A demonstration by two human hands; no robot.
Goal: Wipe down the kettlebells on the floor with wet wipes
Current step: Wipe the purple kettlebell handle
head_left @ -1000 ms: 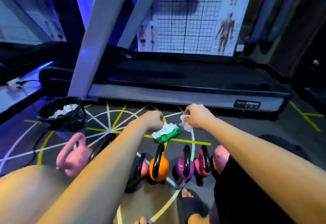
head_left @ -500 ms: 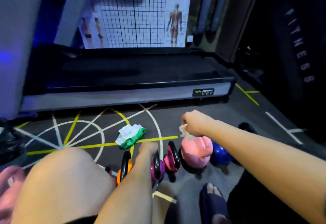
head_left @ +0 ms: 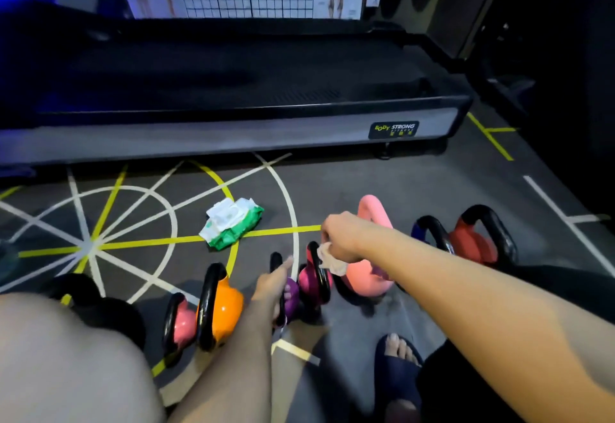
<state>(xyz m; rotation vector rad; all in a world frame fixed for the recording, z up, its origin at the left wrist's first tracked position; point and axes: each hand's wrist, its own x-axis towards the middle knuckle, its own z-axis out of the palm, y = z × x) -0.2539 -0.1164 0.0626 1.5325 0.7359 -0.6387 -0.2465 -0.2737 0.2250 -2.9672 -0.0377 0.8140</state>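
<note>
Seven coloured kettlebells [head_left: 472, 246], by my count, stood in a loose row on the floor [head_left: 366, 189], running from left to right in front of the crouching person. Most of the black handles stood edge-on, so their long loops pointed away from the person. The large pink kettlebell [head_left: 369, 276] sat right of the middle, its pale handle rising just beyond the right hand [head_left: 339, 236]. That hand was closed around a crumpled wet wipe [head_left: 329, 261]. The wipe hung down over the bell's upper left shoulder, close beside the handle of the magenta kettlebell [head_left: 312, 281]; whether it was touching either one I could not tell. The right hand was plainly the nearer one to both, and I judged the pink bell directly below it to be the one about to be wiped. The left hand [head_left: 273, 284] lay lower and further left, against the handle of the purple kettlebell [head_left: 293, 299]. One finger was stretched along the handle, and the others were too hidden to say whether they gripped it. The orange kettlebell [head_left: 221, 309] and a smaller pink one stood to its left. Beyond the row, a green pack of wipes [head_left: 231, 228] lay open on the painted lines, with a treadmill [head_left: 233, 123] behind it.
</note>
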